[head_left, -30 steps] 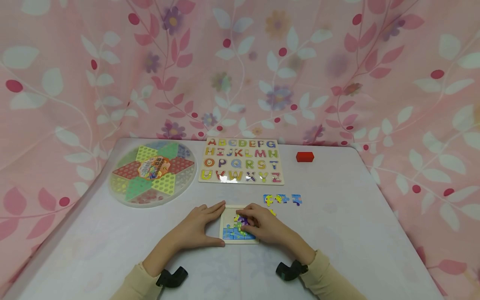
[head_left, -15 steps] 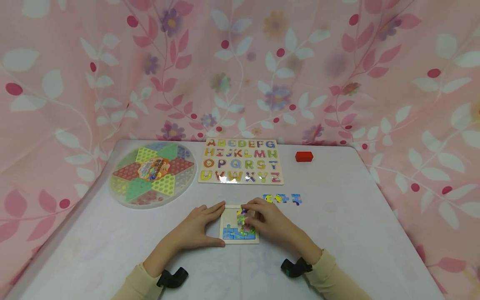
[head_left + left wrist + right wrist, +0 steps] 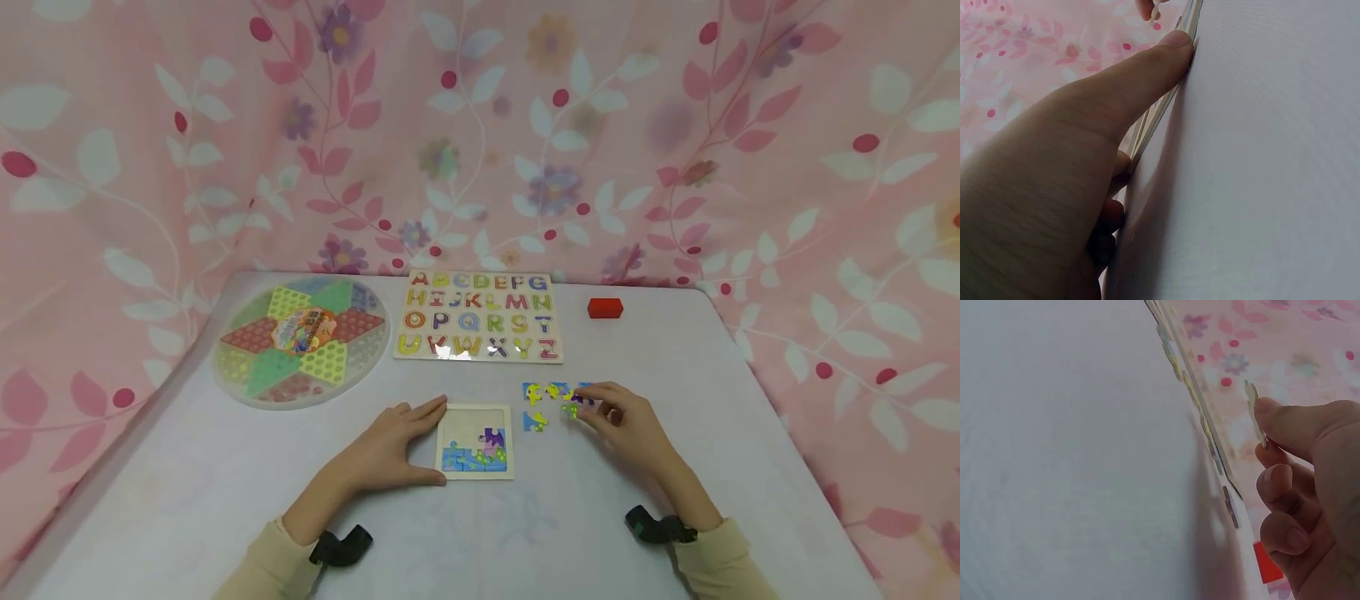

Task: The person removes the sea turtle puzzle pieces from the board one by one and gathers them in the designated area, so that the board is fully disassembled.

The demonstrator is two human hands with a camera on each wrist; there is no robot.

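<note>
My left hand (image 3: 393, 448) rests against the left side of a small wooden puzzle tray (image 3: 512, 442), thumb at the lower corner and fingertips at the upper one. Joined jigsaw pieces (image 3: 472, 460), blue with green and purple, fill the tray's bottom and part of its right side. To the right of the tray, my right hand (image 3: 630, 425) pinches a jigsaw piece (image 3: 1252, 412) between thumb and index finger, raised off the table. Several loose pieces lie near it, among them a blue and yellow piece (image 3: 534, 422); the right fingers partly cover others.
An alphabet puzzle board (image 3: 480, 317) lies at the back middle. Left of it is a round Chinese checkers board (image 3: 303, 343) in clear packaging. A red block (image 3: 605, 308) sits at the back right. Behind the table (image 3: 675, 333) hangs a pink floral curtain.
My right hand has lifted a jigsaw piece out of the tray and carried it right, over beside the loose pieces. My left hand has stayed at the tray's left side.
</note>
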